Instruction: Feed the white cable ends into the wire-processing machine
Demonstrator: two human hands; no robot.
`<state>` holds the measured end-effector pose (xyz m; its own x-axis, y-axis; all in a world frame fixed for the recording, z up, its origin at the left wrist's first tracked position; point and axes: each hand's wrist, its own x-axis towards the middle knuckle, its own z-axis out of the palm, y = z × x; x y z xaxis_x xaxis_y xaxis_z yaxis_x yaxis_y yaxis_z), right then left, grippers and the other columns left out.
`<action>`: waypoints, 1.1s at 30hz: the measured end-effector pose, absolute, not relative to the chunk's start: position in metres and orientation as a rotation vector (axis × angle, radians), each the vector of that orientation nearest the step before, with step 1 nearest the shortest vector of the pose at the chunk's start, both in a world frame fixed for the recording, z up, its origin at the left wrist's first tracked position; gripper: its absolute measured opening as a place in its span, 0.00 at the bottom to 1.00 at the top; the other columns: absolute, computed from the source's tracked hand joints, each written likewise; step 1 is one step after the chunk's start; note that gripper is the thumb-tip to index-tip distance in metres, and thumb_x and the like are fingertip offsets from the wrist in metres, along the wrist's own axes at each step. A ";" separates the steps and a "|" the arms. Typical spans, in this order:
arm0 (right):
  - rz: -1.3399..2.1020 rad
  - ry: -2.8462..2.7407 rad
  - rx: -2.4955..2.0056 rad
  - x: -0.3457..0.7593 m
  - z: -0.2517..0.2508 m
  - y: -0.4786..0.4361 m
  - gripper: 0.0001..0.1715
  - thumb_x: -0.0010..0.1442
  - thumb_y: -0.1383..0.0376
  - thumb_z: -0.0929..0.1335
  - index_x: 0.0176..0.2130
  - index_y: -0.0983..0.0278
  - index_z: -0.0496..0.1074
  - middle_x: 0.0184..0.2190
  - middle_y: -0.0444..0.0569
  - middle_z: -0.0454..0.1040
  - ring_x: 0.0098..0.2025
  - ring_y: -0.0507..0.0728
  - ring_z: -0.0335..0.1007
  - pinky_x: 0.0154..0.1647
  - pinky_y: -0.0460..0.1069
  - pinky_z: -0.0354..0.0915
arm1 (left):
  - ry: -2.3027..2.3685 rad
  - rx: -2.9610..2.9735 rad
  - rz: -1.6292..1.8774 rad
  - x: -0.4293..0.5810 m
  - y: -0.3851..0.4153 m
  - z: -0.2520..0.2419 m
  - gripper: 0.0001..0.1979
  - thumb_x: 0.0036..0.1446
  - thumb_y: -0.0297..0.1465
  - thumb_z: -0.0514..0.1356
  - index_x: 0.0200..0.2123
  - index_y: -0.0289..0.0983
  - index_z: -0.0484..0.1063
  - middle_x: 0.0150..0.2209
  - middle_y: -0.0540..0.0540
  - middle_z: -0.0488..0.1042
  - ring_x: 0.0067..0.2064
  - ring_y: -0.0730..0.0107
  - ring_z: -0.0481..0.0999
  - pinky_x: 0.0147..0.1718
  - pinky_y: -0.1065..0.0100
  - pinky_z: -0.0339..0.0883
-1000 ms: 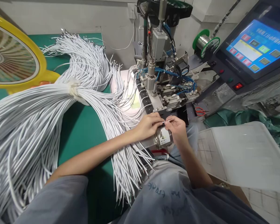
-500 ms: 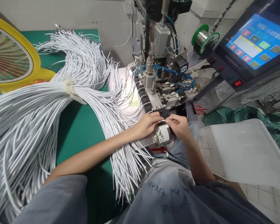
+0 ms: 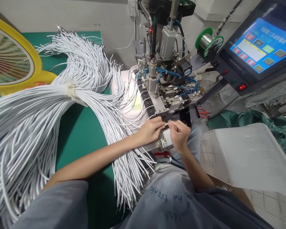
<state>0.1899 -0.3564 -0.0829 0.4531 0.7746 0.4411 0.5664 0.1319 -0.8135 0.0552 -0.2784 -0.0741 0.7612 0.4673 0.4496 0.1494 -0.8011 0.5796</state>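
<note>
Between my two hands is the end of a thin white cable (image 3: 166, 124). My left hand (image 3: 151, 129) pinches it just behind the tip, fingers pressed together. At the tip itself, the thumb and forefinger of my right hand (image 3: 179, 133) are closed on the thin strands. Both hands are in front of the machine (image 3: 160, 103), above a metal cylinder with a white label (image 3: 166, 140). A large tied bundle of white cables (image 3: 92, 101) spreads across the green table, its loose ends passing under my left forearm.
A yellow fan (image 3: 37, 60) stands at the left. On the right are a control screen (image 3: 259, 47), a solder wire spool (image 3: 206, 41), red-handled scissors (image 3: 203, 113) and a translucent white bin (image 3: 252, 152). Several cables run along the machine's front edge.
My right hand has shifted slightly left and turned more upright at the cable tip. The left hand stays almost in place. A vertical cylinder on the machine appears slightly farther right.
</note>
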 end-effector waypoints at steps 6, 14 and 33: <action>0.564 -1.421 -1.527 0.212 -0.081 -0.349 0.17 0.56 0.66 0.64 0.18 0.64 0.62 0.16 0.38 0.50 0.20 0.48 0.47 0.23 0.47 0.49 | 0.652 2.727 0.606 0.054 -0.275 -0.076 0.15 0.54 0.19 0.48 0.37 0.31 0.73 0.31 0.45 0.68 0.28 0.72 0.67 0.24 0.72 0.58; 0.429 -1.186 -1.435 0.196 -0.093 -0.347 0.16 0.56 0.65 0.64 0.19 0.65 0.66 0.16 0.39 0.49 0.21 0.49 0.48 0.23 0.47 0.50 | 0.586 2.324 0.648 0.058 -0.277 -0.076 0.09 0.60 0.25 0.53 0.35 0.33 0.73 0.26 0.49 0.68 0.30 0.74 0.69 0.30 0.74 0.62; 1.026 -1.016 -1.495 0.230 -0.130 -0.323 0.13 0.44 0.57 0.69 0.24 0.64 0.70 0.22 0.45 0.71 0.26 0.52 0.65 0.30 0.49 0.64 | 0.745 2.886 0.053 0.058 -0.272 -0.080 0.20 0.60 0.21 0.47 0.54 0.31 0.64 0.37 0.42 0.69 0.30 0.70 0.74 0.30 0.69 0.67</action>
<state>0.2301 -0.3229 -0.1299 0.2826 0.9540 -0.1005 0.0914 -0.1310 -0.9872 0.0580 -0.2722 -0.0801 0.8752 0.4837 -0.0057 0.4780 -0.8630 0.1636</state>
